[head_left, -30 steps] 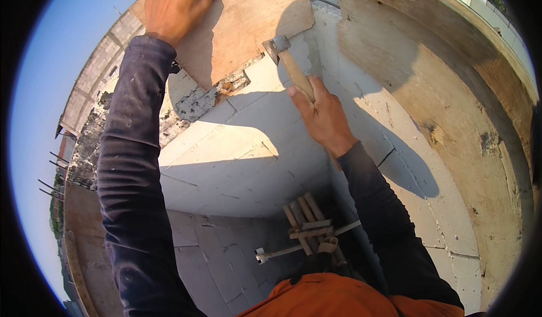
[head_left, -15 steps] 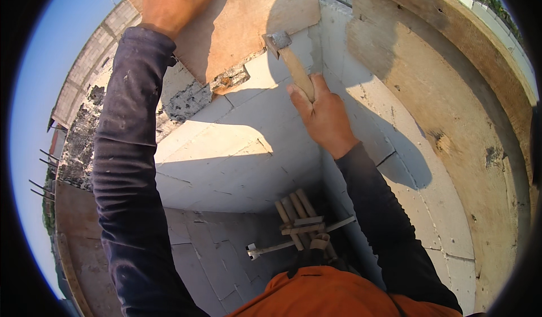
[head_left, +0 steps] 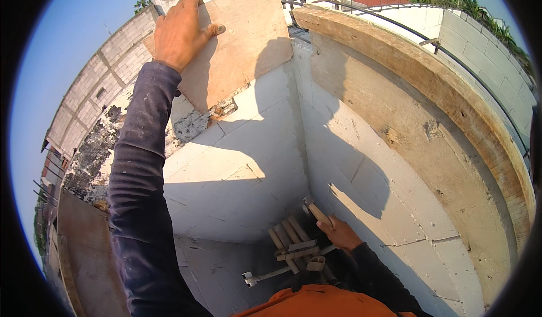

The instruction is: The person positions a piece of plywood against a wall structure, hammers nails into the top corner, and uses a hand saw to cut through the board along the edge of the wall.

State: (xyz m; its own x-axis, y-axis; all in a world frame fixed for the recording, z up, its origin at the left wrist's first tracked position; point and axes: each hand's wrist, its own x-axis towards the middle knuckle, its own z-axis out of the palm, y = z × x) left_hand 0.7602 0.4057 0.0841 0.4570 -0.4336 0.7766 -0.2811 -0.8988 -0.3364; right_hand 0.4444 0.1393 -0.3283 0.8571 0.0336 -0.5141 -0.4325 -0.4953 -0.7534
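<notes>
A thin wooden board (head_left: 243, 29) leans against the top of the pale block wall (head_left: 254, 147). Over its upper left edge my left hand (head_left: 183, 31) is hooked, thumb on the near face and fingers at the top rim. Low on the right, in the shade, my right hand (head_left: 341, 233) is wrapped round the wooden handle of a hammer (head_left: 317, 211). The hammer's metal head points up and away, close to the corner where the two walls meet. Broken, rough mortar (head_left: 195, 126) shows along the board's lower edge.
Long wooden planks (head_left: 395, 91) line the right wall's top, with steel reinforcing bars (head_left: 480, 68) behind. Bamboo poles (head_left: 288, 232) and wooden pieces stand in the shaded space below. Another board (head_left: 90, 243) is at the left; a block building (head_left: 90, 91) rises beyond.
My right hand has dropped with the hammer from beside the board's lower edge into the shaded corner. My left hand stays on the board. The view has tilted up, showing more beyond the walls.
</notes>
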